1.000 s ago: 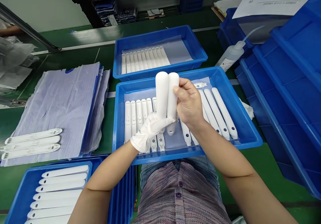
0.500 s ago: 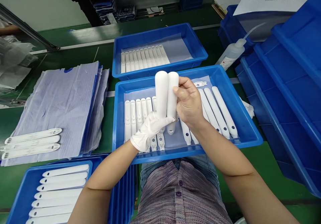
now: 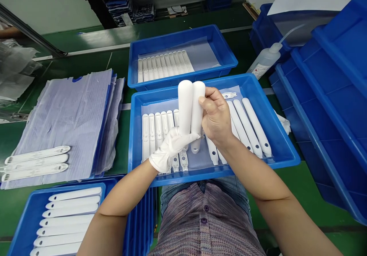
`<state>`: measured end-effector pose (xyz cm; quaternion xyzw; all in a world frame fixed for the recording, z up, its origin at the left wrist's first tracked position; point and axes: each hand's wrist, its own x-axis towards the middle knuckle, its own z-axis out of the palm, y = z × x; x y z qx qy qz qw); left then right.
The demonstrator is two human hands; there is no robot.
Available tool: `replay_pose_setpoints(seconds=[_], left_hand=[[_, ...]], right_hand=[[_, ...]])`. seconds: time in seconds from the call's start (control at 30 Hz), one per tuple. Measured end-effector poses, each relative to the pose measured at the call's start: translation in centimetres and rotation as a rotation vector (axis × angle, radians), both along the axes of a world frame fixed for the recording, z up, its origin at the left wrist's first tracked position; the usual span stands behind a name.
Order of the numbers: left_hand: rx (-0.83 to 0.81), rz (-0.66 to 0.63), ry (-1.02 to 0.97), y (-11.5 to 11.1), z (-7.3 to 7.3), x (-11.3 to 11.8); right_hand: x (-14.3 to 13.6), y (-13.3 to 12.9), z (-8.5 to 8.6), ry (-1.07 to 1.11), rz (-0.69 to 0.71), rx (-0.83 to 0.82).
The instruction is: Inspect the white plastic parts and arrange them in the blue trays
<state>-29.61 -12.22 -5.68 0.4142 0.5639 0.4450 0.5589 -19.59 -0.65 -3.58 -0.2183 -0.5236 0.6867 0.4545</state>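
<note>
Hardly anything is shifting since the earlier frame: your left hand [image 3: 172, 149] and right hand [image 3: 216, 114] are keeping their pose, while the tray [image 3: 197, 177] is sitting slightly higher in the head view. In that view, the left piece [image 3: 185, 103] and right piece [image 3: 197, 114] are lying side by side between your hands, above the tray, long axes pointing away from your body. Your gloved left hand is gripping the left piece low down, its thumb crossing the right piece. Your bare right hand, nearer the far ends, is pinching the right piece's outer edge. Both forearms are angling inward.
</note>
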Motion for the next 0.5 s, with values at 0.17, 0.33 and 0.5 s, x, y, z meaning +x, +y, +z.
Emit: replay_pose_setpoints(seconds=[0.17, 0.33, 0.5], left_hand=[[-0.006, -0.006, 0.023, 0.00, -0.40, -0.13], [-0.003, -0.007, 0.022, 0.02, -0.52, -0.10], [-0.004, -0.013, 0.024, 0.04, -0.25, -0.05]], right_hand=[[-0.05, 0.00, 0.06, -0.013, -0.001, -0.009], [-0.15, -0.02, 0.07, 0.019, 0.001, -0.020], [-0.13, -0.14, 0.23, 0.052, -0.001, -0.047]])
